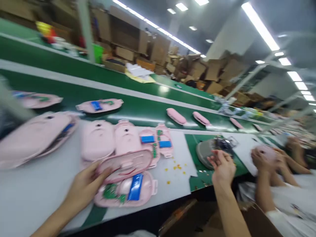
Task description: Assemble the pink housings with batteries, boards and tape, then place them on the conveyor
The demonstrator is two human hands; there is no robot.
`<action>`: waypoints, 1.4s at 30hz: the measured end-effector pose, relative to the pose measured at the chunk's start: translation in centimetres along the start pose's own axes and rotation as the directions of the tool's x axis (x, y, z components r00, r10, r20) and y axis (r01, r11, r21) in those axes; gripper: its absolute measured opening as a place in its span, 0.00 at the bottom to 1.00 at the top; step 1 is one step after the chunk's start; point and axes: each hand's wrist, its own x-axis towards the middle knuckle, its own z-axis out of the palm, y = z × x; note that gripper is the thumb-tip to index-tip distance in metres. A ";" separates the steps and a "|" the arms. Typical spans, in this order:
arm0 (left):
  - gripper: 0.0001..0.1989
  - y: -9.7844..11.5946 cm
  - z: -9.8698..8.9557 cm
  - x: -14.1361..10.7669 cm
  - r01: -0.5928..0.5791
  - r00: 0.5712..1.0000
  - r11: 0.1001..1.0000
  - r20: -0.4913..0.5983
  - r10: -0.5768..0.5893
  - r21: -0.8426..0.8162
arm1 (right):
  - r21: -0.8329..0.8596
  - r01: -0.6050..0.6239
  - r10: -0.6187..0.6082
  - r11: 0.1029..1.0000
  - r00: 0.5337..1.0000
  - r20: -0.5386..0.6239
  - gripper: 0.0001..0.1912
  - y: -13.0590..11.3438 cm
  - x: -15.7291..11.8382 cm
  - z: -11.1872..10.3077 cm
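Observation:
My left hand (92,184) grips a pink plastic cover (129,164), its hollow inner side showing, tilted up at one edge. Directly beneath is a matching pink shell (145,194) with a blue battery (135,187) and green circuit boards (110,191) inside. My right hand (224,168) is raised beside a rounded grey device (204,153) with a dark top; its fingers are curled together, and blur hides whatever is between them. Behind the cover lie closed pink shells (98,140) and two open ones (165,144) with blue batteries.
Small yellow bits (176,167) are scattered on the white sheet (181,179). A large pink shell pair (32,141) lies at left. More pink shells (176,116) sit along the green conveyor (148,113). At right, a co-worker's hands (261,158) hold a pink shell. An open cardboard box (204,214) stands below.

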 end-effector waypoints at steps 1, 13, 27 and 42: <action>0.19 0.9 0.1 -0.4 -0.023 0.998 0.997 0.063 0.028 -0.073 | -0.058 0.105 -0.094 0.993 0.982 0.161 0.11 -0.2 -2.3 1.2; 0.19 0.7 1.4 -1.8 -0.022 0.981 0.842 0.152 0.123 -0.539 | 0.227 0.963 -0.078 0.147 -0.217 0.973 0.10 3.4 -16.6 15.1; 0.12 0.4 1.2 -2.1 -0.169 0.977 0.913 0.058 0.204 -0.372 | 0.078 0.997 -0.151 -0.016 -0.080 0.985 0.13 4.5 -16.6 15.5; 0.24 -1.2 -1.1 1.2 -0.104 0.992 0.994 0.070 0.102 0.027 | -0.130 0.197 -0.171 0.972 0.967 0.188 0.17 2.0 -2.9 6.8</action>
